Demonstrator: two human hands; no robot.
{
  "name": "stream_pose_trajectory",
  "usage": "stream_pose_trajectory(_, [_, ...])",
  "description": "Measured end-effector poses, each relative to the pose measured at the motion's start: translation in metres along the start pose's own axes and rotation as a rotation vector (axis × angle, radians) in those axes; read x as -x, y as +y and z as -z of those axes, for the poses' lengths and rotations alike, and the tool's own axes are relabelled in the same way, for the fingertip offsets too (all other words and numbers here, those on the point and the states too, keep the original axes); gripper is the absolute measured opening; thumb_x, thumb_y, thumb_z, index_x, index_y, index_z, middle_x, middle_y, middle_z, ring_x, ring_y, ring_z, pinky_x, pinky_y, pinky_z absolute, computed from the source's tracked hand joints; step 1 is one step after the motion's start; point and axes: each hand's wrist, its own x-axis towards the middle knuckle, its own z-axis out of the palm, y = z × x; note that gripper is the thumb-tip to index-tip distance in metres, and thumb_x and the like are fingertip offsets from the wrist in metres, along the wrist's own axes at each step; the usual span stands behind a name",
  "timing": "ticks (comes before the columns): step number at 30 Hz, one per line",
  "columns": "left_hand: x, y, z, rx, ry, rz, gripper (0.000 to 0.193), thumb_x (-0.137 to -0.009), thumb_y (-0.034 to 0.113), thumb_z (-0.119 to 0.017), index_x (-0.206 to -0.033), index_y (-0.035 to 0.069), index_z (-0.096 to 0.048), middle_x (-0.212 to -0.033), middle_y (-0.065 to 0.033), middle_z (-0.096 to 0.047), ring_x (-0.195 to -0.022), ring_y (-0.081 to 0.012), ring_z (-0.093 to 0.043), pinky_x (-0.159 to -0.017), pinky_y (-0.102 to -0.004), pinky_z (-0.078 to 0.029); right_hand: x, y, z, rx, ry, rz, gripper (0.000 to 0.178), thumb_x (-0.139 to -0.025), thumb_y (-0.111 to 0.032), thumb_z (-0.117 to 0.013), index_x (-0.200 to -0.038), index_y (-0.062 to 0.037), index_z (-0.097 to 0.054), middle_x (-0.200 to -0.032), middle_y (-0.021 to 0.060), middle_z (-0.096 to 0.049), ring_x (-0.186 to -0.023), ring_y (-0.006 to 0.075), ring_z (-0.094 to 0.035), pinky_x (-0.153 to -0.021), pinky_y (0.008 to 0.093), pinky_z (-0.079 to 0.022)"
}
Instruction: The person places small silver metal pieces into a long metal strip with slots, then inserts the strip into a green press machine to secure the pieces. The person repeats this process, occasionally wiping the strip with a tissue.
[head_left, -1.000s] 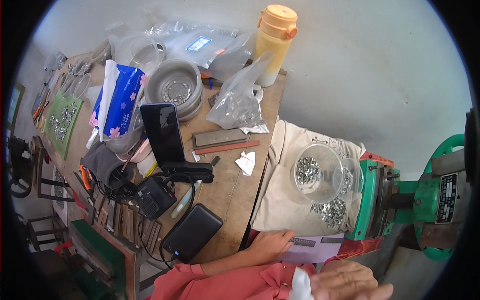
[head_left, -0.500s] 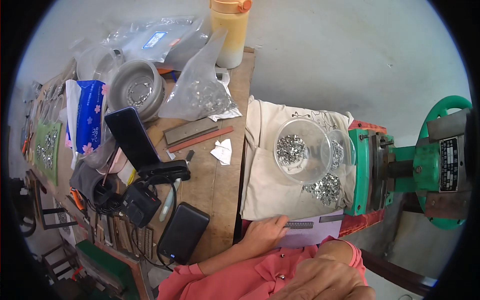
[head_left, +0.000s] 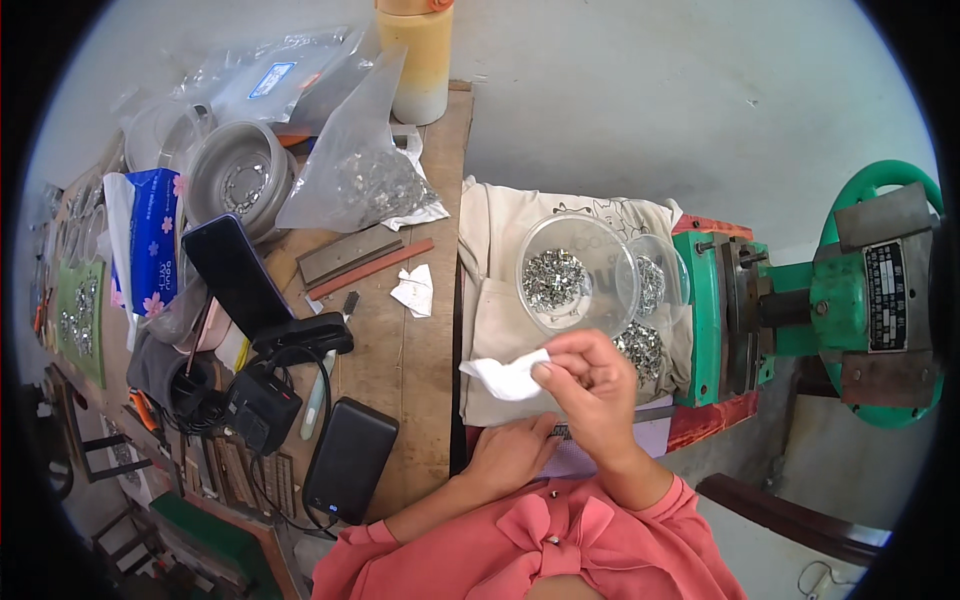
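My right hand [head_left: 595, 390] is raised over the near part of the beige cloth [head_left: 493, 325], its thumb and fingers pinching a crumpled white tissue [head_left: 508, 378]. Below and left of it, my left hand [head_left: 512, 452] rests at the cloth's near edge, beside a dark ruler [head_left: 562, 431]; its fingers lie stretched out, holding nothing I can see. Beyond the tissue stands a clear round tub [head_left: 578, 238] with small shiny metal pieces [head_left: 556, 280] inside. A second clear container [head_left: 675, 265] with similar pieces is at its right. More loose pieces [head_left: 643, 350] lie on the cloth, partly behind my right hand.
On the right is a green machine vise [head_left: 698, 320] with a green handwheel [head_left: 890, 415]. The wooden table [head_left: 425, 350] at left carries a black power bank [head_left: 350, 460], a propped phone [head_left: 238, 280], a grey bowl [head_left: 200, 180], a plastic bag [head_left: 340, 170] and a yellow bottle [head_left: 420, 65].
My right hand has come up from near my chest to above the cloth, now showing a white tissue. My left hand stays by the cloth's edge. The whole view has shifted slightly.
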Motion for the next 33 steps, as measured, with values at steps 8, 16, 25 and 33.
stream_pose_trajectory(8, [0.002,-0.004,0.0,0.06,0.04,0.029,0.029,-0.093,0.027,-0.062,-0.108,0.002,-0.066,-0.091,-0.0214,-0.07,-0.085,-0.0397,-0.069,-0.075,-0.0515,-0.053,-0.018,0.034,-0.018,0.024,-0.206,-0.258,0.014,-0.096,-0.005,-0.067,-0.108,0.0027,-0.066,-0.095,0.0066,-0.074,-0.084,0.0086,-0.068,-0.072,0.0234,-0.054])
stream_pose_trajectory(16, [0.004,-0.03,-0.017,0.135,0.159,0.007,0.032,-0.082,0.012,-0.07,-0.113,0.003,-0.066,-0.101,-0.0198,-0.068,-0.098,-0.0375,-0.066,-0.088,-0.0465,-0.049,-0.047,0.087,-0.062,0.549,-0.282,0.121,0.023,-0.093,-0.014,-0.068,-0.112,-0.0015,-0.069,-0.093,0.0145,-0.072,-0.081,0.0206,-0.072,-0.07,0.0335,-0.054])
stream_pose_trajectory(25, [-0.002,-0.001,0.001,-0.034,0.069,0.047,0.031,-0.084,0.015,-0.074,-0.112,0.004,-0.064,-0.093,-0.0142,-0.068,-0.083,-0.0345,-0.067,-0.073,-0.0425,-0.053,0.029,0.041,0.044,0.67,0.002,0.344,0.019,-0.091,-0.005,-0.068,-0.109,-0.0032,-0.072,-0.1,0.0131,-0.071,-0.08,0.0263,-0.069,-0.074,0.0338,-0.054])
stream_pose_trajectory(33, [0.0,0.008,0.002,-0.121,0.099,-0.032,0.032,-0.083,0.02,-0.078,-0.107,0.008,-0.062,-0.084,-0.0073,-0.06,-0.071,-0.0273,-0.064,-0.062,-0.0406,-0.05,0.061,0.044,0.14,1.086,0.277,0.254,0.013,-0.086,-0.004,-0.073,-0.098,-0.005,-0.076,-0.089,0.0097,-0.07,-0.078,0.0236,-0.067,-0.068,0.0335,-0.052])
